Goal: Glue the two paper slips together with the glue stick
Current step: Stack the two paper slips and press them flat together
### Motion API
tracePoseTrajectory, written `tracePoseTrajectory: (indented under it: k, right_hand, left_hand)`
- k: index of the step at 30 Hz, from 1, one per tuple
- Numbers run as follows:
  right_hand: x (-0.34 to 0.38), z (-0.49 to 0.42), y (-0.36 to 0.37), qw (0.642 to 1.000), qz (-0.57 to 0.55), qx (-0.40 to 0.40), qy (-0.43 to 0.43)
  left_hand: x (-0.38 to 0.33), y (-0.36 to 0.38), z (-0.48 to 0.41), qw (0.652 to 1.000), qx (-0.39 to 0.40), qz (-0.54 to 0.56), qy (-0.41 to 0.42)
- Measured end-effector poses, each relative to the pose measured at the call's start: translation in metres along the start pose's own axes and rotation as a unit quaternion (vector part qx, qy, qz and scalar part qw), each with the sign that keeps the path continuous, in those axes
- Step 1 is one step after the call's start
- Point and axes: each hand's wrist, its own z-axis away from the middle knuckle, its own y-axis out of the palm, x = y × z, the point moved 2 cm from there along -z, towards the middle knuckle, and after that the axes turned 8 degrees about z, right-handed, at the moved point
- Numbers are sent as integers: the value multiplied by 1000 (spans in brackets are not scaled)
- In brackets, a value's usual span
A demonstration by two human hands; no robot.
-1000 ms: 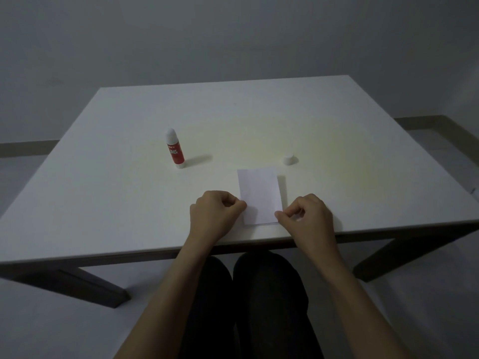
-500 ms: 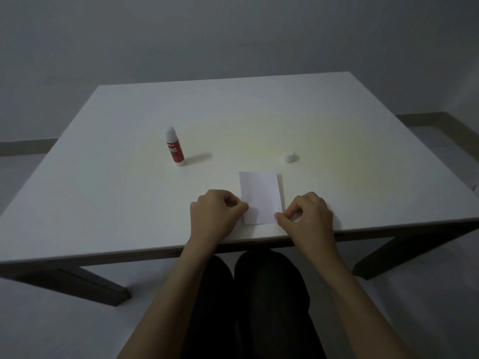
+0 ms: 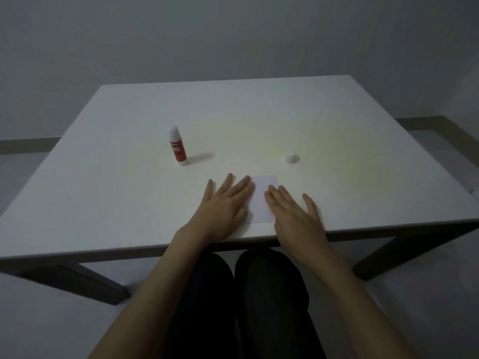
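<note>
A white paper slip (image 3: 261, 198) lies flat near the table's front edge; I see one rectangle and cannot tell whether a second slip lies under it. My left hand (image 3: 224, 207) rests flat with fingers spread on the slip's left edge. My right hand (image 3: 295, 213) lies flat with fingers apart over its right side. The red glue stick (image 3: 177, 146) stands upright and uncapped, far left of the slip. Its white cap (image 3: 290, 157) sits on the table beyond the slip's right corner.
The white table (image 3: 363, 151) has its front edge just below my hands. My dark-clothed legs show under it. A grey wall stands behind, and dark table legs slant down at both sides.
Both hands went from pinching the slip's lower corners to lying flat with fingers spread on the slip. The slip, glue stick and cap stayed in place.
</note>
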Motion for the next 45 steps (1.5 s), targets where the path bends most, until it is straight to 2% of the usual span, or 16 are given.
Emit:
tracePoseTrajectory:
  k: [9, 19, 24, 28, 30, 34, 41, 45]
  right_hand:
    - [21, -16, -4, 999, 14, 13, -41]
    - [42, -21, -1, 999, 21, -4, -39]
    - [56, -32, 1, 995, 21, 26, -93]
    - [31, -65, -9, 998, 40, 57, -7]
    - [39, -62, -8, 998, 54, 38, -23]
    - [64, -32, 6, 992, 64, 13, -111]
    - [44, -62, -1, 997, 55, 32, -36]
    - [61, -34, 11, 995, 41, 4, -94]
  left_hand:
    - [27, -9, 5, 1000, 14, -25, -5]
    - [61, -17, 11, 998, 26, 48, 3]
    - [62, -19, 9, 996, -1, 83, 13]
    - [63, -19, 9, 997, 4, 73, 1]
    - [63, -17, 9, 997, -1, 71, 5]
    - [65, -15, 9, 997, -15, 77, 16]
    - [65, -13, 5, 998, -6, 70, -2]
    - [65, -14, 6, 997, -10, 79, 12]
